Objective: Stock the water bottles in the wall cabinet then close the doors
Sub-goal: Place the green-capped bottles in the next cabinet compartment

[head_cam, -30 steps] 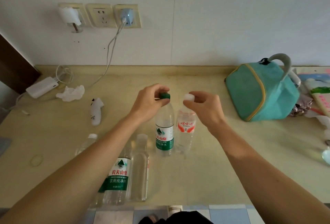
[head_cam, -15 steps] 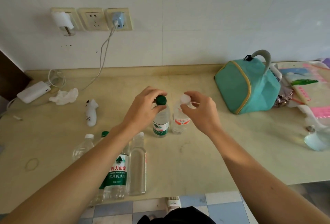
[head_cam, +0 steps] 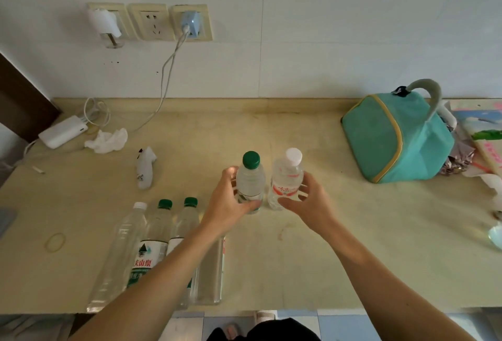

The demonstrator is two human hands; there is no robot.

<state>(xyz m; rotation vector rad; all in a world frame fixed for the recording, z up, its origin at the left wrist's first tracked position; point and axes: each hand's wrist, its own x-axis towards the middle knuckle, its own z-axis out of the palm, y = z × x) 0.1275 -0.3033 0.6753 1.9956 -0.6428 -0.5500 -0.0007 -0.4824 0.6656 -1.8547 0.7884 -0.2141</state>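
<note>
Two water bottles stand upright side by side on the beige counter (head_cam: 380,245). My left hand (head_cam: 226,205) grips the body of the green-capped bottle (head_cam: 250,177). My right hand (head_cam: 308,203) curls its thumb and fingers round the lower body of the white-capped bottle (head_cam: 288,177) with the red label. Several more bottles lie flat at the front left: a white-capped one (head_cam: 122,245), a green-capped labelled one (head_cam: 154,243), another green-capped one (head_cam: 187,218) and one (head_cam: 212,272) partly hidden under my left forearm. No wall cabinet is in view.
A teal bag (head_cam: 394,137) sits at the right, with books (head_cam: 486,134) behind it. At the back left are a white power bank (head_cam: 62,131), a crumpled tissue (head_cam: 107,139) and a small white object (head_cam: 145,169). A rubber band (head_cam: 55,241) lies front left.
Both hands have slid down from the bottle caps to the bottle bodies. The two standing bottles stay in the same spot on the counter.
</note>
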